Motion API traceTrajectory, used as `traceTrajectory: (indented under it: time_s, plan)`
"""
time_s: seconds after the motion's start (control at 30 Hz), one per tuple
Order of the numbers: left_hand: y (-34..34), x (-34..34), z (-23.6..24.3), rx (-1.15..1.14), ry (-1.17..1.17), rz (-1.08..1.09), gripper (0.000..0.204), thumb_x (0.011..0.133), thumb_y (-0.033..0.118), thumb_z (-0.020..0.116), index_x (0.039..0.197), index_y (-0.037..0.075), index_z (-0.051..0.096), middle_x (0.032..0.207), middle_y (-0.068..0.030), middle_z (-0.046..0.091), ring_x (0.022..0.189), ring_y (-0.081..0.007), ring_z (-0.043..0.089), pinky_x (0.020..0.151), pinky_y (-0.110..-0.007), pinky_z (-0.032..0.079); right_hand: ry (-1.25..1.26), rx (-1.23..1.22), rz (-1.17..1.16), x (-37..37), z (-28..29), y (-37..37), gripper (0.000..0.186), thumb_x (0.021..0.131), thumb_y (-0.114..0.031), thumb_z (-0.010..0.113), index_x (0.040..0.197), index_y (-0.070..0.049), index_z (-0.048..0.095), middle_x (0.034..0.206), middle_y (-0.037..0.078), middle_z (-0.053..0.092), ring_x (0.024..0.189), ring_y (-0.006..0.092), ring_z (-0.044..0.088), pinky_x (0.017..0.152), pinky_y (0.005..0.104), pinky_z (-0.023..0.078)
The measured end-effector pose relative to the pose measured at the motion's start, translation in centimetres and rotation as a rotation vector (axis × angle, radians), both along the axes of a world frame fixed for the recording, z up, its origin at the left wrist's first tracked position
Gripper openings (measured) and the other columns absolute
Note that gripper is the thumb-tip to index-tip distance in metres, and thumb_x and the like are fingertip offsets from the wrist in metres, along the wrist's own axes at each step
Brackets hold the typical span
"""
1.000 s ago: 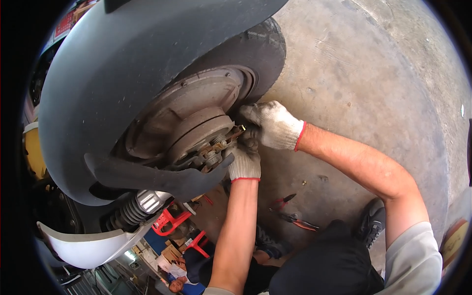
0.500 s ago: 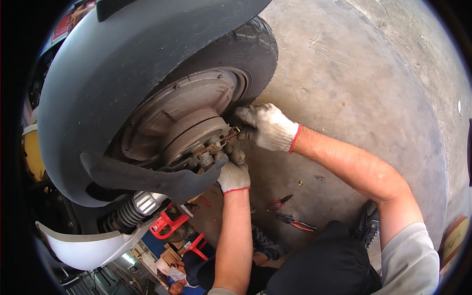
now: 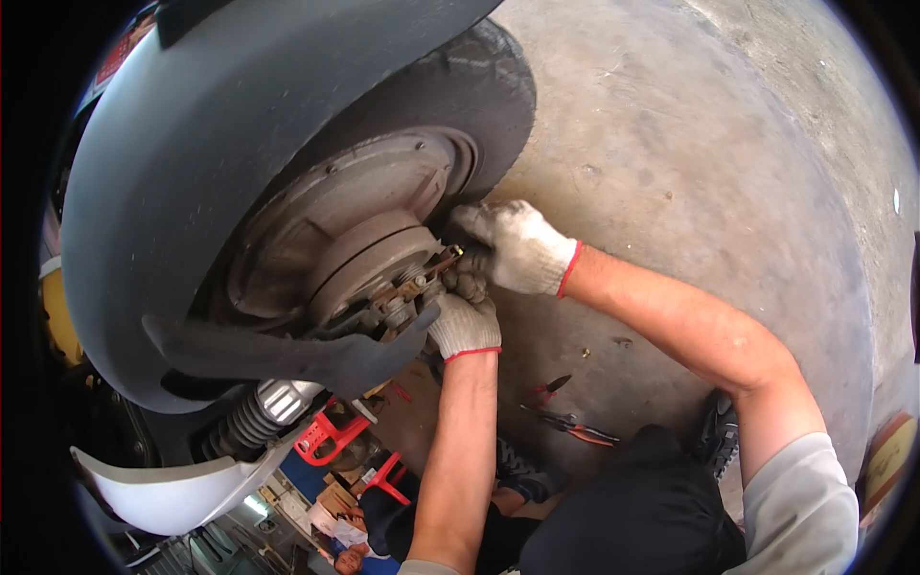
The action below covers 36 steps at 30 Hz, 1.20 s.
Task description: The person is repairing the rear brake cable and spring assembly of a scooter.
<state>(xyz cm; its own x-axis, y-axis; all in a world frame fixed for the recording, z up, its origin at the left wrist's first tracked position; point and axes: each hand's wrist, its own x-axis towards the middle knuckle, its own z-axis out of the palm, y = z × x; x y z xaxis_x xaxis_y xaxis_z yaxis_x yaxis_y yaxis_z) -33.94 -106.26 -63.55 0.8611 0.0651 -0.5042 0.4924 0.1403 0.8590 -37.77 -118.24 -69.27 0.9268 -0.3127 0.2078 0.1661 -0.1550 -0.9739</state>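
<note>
A wheel (image 3: 503,115) with a dirty metal hub (image 3: 369,182) sits under a dark fender. Out of the hub's middle stands a round brake drum (image 3: 369,257), with a rusty brake lever (image 3: 443,264) and a spring at its side. My left hand (image 3: 470,324), in a pale knit glove with a red cuff, is beside the lever, fingers curled upward. Above it my right hand (image 3: 522,247), gloved alike, has its fingers bent in beside the tyre and drum. Whatever lies between the fingers of either hand is hidden by gloves and shadow.
The fender (image 3: 220,144) arches over the wheel, and a dark curved bracket (image 3: 297,353) crosses below the hub. A shock absorber (image 3: 259,417) is at lower left. Red-handled pliers (image 3: 575,429) and another red-handled tool (image 3: 551,388) lie on the concrete. Red plastic seats (image 3: 331,436) and a person (image 3: 350,551) are behind.
My left hand has shifted slightly up and right, closer to my right hand, its fingers now beside the lever's end. The right hand stays nearly in place. The view has shifted a little.
</note>
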Motion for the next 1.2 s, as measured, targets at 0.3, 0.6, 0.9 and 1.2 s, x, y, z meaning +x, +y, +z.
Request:
traceTrajectory:
  time_s: [0.3,0.6,0.9,1.2]
  plan:
    - [9.8,0.0,3.3,0.138,-0.166,-0.021,0.024,0.093,0.028,0.06,0.111,0.011,0.061,0.092,-0.0001,0.065,0.066,-0.0147,0.057,0.06,-0.035,0.049,0.031,-0.129,0.031,-0.2,0.4,-0.5,0.046,0.083,-0.028,0.067,0.12,-0.002,0.058,0.104,0.02,0.066,0.097,0.0371,0.064,0.086,0.0436,0.051]
    - [11.4,1.2,2.8,0.0,-0.212,-0.095,0.024,0.101,0.024,0.039,0.104,0.011,0.058,0.091,-0.0072,0.064,0.068,-0.0191,0.056,0.06,-0.037,0.049,0.013,-0.09,-0.075,-0.3,0.1,0.3,0.038,0.08,-0.023,0.07,0.113,-0.006,0.061,0.097,0.019,0.068,0.095,0.0369,0.065,0.081,0.0447,0.053]
    - [8.9,1.5,2.2,0.0,-0.286,0.141,0.018,0.1,0.018,0.042,0.099,0.007,0.056,0.083,-0.0068,0.059,0.069,-0.0186,0.053,0.058,-0.029,0.043,-0.01,0.043,-0.026,-0.5,0.4,0.2,0.037,0.079,-0.023,0.072,0.11,-0.006,0.063,0.102,0.018,0.068,0.099,0.0369,0.063,0.084,0.0446,0.051]
    - [8.3,1.9,1.1,0.069,-0.335,0.085,0.027,0.101,0.024,0.043,0.096,0.003,0.059,0.081,-0.0082,0.062,0.068,-0.019,0.057,0.06,-0.028,0.047,0.032,0.101,0.012,-0.8,0.7,-0.3,0.04,0.079,-0.024,0.074,0.112,-0.004,0.062,0.102,0.018,0.068,0.1,0.0369,0.063,0.085,0.0435,0.05]
